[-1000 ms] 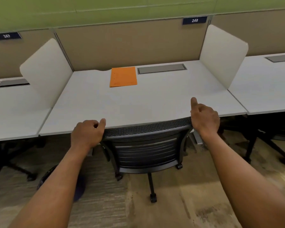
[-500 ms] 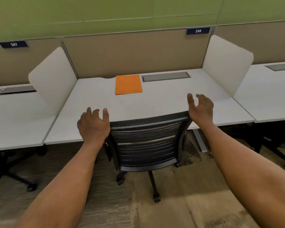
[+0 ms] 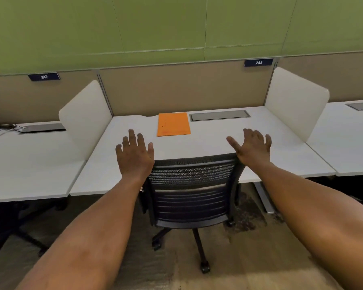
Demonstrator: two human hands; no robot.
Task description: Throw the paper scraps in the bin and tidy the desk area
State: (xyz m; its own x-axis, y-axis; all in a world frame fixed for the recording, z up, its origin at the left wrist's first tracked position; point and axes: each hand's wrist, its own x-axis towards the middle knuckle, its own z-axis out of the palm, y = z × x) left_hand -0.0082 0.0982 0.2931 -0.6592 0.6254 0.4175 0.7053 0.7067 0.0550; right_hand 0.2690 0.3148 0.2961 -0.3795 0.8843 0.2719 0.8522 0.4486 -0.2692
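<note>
A black mesh office chair (image 3: 192, 191) stands pushed in under the white desk (image 3: 218, 141). My left hand (image 3: 134, 155) hovers at the chair back's left top corner, fingers spread and straight, holding nothing. My right hand (image 3: 252, 146) is at the right top corner, its fingers lifted and spread; its heel is at the chair's edge. An orange sheet (image 3: 173, 124) lies flat near the back of the desk. No paper scraps or bin are in view.
White divider panels (image 3: 86, 116) (image 3: 296, 101) flank the desk, and a grey cable hatch (image 3: 219, 115) is set in its back. Neighbouring desks sit left (image 3: 19, 160) and right (image 3: 348, 132). Another chair's base (image 3: 11, 233) shows at the lower left. Carpet lies below.
Both hands let go of the chair back's top corners and opened, fingers now spread and raised. The chair sits further under the desk.
</note>
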